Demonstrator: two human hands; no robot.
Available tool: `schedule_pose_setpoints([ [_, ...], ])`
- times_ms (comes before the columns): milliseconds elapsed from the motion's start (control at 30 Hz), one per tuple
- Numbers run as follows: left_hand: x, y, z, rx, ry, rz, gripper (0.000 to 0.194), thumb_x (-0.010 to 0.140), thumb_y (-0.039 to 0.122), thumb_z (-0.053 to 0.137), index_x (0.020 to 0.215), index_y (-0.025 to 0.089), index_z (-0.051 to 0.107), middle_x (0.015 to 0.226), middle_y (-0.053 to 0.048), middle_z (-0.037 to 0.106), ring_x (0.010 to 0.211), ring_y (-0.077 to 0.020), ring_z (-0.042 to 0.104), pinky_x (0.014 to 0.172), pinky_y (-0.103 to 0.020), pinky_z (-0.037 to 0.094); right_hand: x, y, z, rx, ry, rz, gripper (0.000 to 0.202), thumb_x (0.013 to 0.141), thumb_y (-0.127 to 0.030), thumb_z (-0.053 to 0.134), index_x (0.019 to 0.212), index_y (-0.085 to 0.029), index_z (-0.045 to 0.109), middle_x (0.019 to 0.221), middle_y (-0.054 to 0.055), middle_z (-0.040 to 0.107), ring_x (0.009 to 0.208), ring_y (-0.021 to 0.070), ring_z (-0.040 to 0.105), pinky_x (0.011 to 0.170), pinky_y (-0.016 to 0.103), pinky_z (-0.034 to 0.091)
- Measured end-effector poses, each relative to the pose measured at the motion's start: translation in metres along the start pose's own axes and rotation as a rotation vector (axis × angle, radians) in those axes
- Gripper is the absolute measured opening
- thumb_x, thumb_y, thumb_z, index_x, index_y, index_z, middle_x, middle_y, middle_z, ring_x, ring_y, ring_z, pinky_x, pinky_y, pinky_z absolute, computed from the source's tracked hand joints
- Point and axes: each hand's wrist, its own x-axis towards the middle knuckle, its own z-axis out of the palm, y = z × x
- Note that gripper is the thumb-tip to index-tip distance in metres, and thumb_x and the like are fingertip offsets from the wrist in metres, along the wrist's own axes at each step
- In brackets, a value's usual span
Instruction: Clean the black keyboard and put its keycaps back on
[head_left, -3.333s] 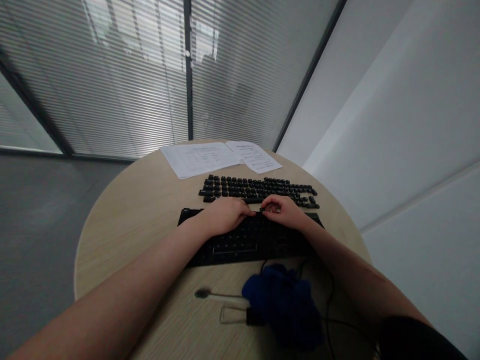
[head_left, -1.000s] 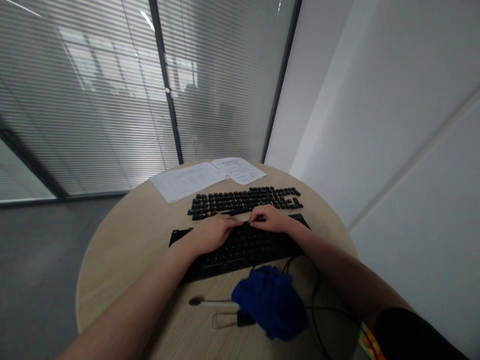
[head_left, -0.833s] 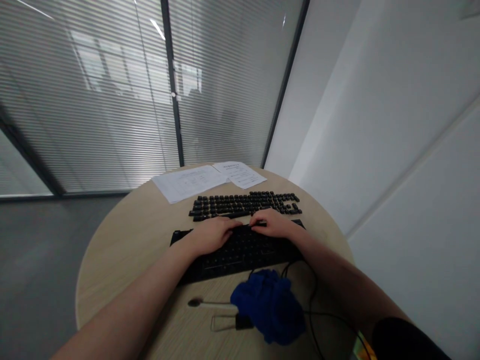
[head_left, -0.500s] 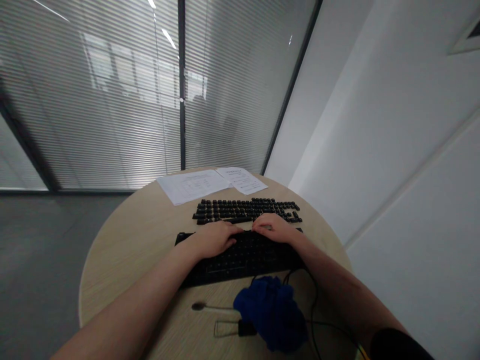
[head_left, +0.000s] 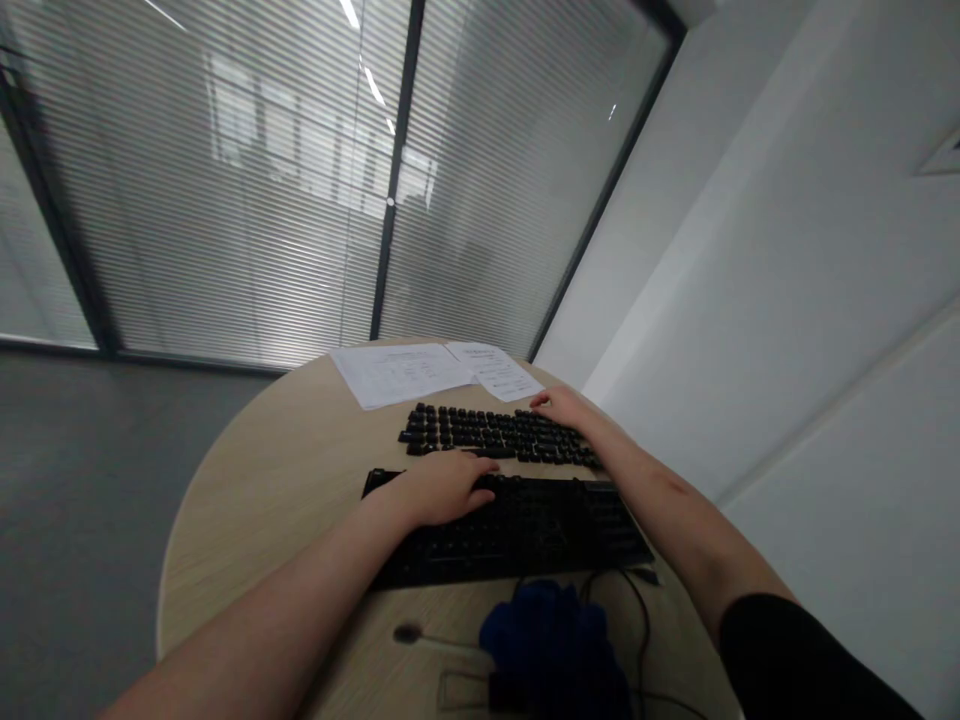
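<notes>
A black keyboard base (head_left: 525, 535) lies across the table in front of me. My left hand (head_left: 450, 487) rests on its upper left part, fingers apart and holding nothing. Behind the base, loose black keycaps (head_left: 480, 430) are laid out in keyboard-like rows. My right hand (head_left: 562, 406) is over the back right end of these rows, its fingers bent at the far edge; whether a keycap is between them is too small to tell.
Two printed sheets (head_left: 405, 372) lie at the table's back. Nearer me are a blue cloth (head_left: 555, 650), a small brush-like tool (head_left: 409, 634), a wire-handled clip (head_left: 461, 690) and thin cables (head_left: 645, 640). A wall stands on the right.
My right hand has left the keyboard base and moved back and right to the far keycap rows. My left hand stays on the base. The camera view has tilted slightly.
</notes>
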Motion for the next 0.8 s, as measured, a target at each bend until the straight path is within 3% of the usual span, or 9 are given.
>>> schedule_pose_setpoints([
  [367, 0.0, 0.001, -0.006, -0.01, -0.019, -0.055, 0.049, 0.095, 0.041, 0.06, 0.141, 0.023, 0.062, 0.13, -0.015, 0.073, 0.116, -0.0358, 0.071, 0.096, -0.047, 0.056, 0.044, 0.002, 0.015, -0.014, -0.169, -0.026, 0.012, 0.076, -0.019, 0.082, 0.085, -0.025, 0.084, 0.091, 0.001, 0.082, 0.095, 0.0219, 0.074, 0.089, 0.03, 0.054],
  [667, 0.001, -0.001, -0.005, -0.043, -0.017, -0.036, 0.045, 0.094, 0.041, 0.061, 0.136, 0.024, 0.065, 0.127, -0.015, 0.075, 0.112, -0.0365, 0.072, 0.091, -0.047, 0.056, 0.047, 0.007, 0.028, 0.006, -0.148, -0.013, 0.013, 0.086, -0.019, 0.074, 0.095, -0.021, 0.084, 0.098, 0.005, 0.082, 0.095, 0.0202, 0.074, 0.088, 0.028, 0.053],
  [800, 0.001, -0.002, -0.005, -0.042, -0.014, -0.035, 0.047, 0.094, 0.04, 0.061, 0.138, 0.023, 0.064, 0.129, -0.014, 0.074, 0.114, -0.036, 0.071, 0.094, -0.047, 0.056, 0.045, 0.007, 0.03, 0.017, -0.131, -0.008, 0.012, 0.084, -0.021, 0.077, 0.094, -0.021, 0.084, 0.095, 0.005, 0.082, 0.093, 0.0207, 0.074, 0.085, 0.028, 0.053],
])
